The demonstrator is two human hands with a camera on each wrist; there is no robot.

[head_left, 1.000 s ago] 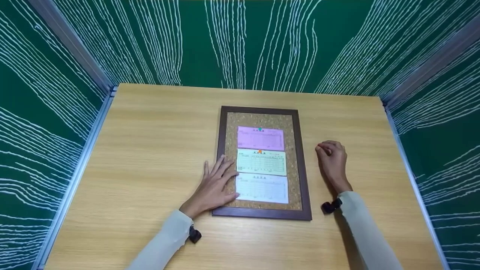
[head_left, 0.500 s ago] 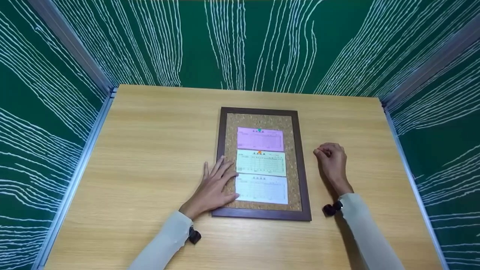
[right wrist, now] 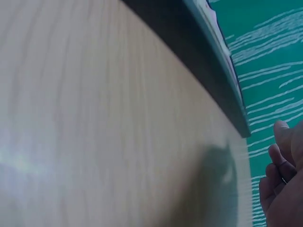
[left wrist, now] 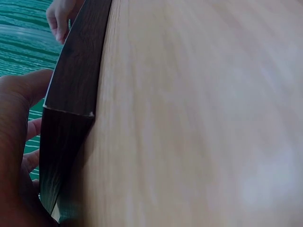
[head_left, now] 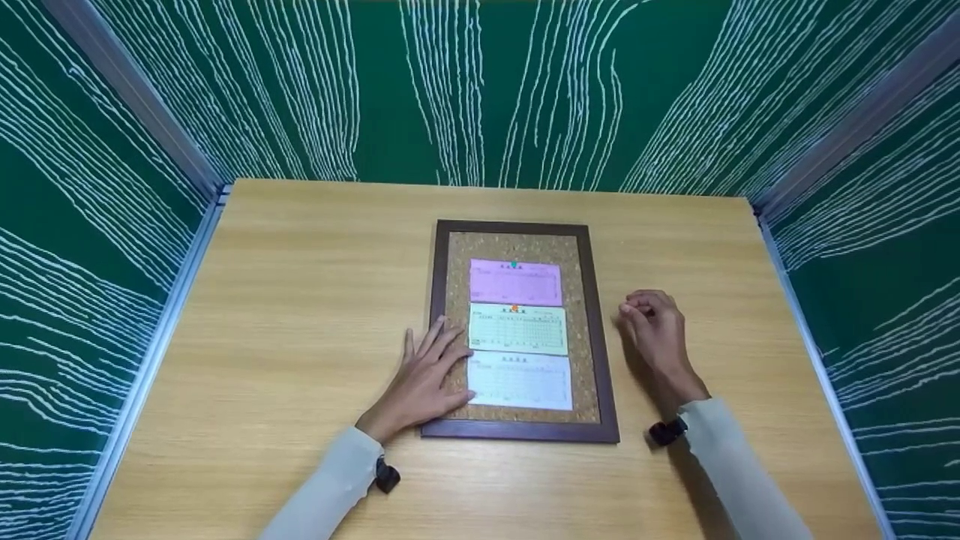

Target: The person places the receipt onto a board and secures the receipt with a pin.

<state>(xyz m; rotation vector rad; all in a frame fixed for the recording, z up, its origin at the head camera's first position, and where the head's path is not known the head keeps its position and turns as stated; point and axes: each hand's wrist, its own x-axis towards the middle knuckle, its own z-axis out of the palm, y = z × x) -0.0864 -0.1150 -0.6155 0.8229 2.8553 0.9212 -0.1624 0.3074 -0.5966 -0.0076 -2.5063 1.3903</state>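
A cork board [head_left: 517,244] in a dark brown frame lies on the wooden table. Three printed slips are on it: a purple slip [head_left: 517,283] with a green pushpin [head_left: 514,264], a pale green slip [head_left: 517,334] with an orange pushpin [head_left: 514,308], and a white slip [head_left: 519,386] lowest. My left hand [head_left: 427,379] rests with fingers spread over the board's left side, its thumb and forefinger at slip edges. To the right of the frame, my right hand [head_left: 654,330] has curled fingers, thumb and forefinger tips together; I cannot tell whether something small is between them.
The wooden table [head_left: 315,255] extends around the board. Green walls [head_left: 390,90] with white wavy lines enclose it at the back and both sides, with metal posts [head_left: 870,105] at the corners. A small black device [head_left: 387,475] is on each sleeve cuff.
The head view has tilted a little, shifting the whole scene slightly down and left. My right hand has come slightly nearer the board's right edge. My left hand stays on the board.
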